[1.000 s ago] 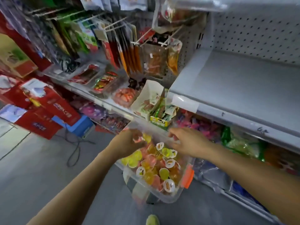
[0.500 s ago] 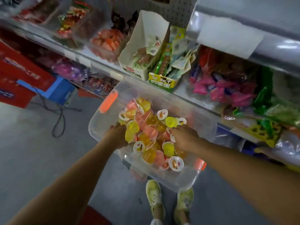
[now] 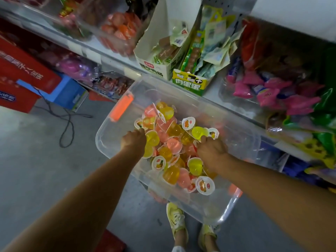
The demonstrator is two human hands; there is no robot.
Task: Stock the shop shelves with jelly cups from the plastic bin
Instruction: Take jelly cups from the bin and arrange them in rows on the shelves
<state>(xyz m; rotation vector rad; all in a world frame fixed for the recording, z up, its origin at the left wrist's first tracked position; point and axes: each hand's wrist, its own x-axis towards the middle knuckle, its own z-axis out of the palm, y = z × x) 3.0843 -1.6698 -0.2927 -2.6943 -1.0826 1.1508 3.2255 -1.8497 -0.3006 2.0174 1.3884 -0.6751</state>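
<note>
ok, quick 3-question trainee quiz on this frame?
1. True or false: the left hand and right hand are both inside the bin.
2. The bin's latch is: A green, B orange, C blue.
3. Fill in: the cups lie in a loose ____, not stacked.
Key: 1 true; 2 B; 3 heap.
</note>
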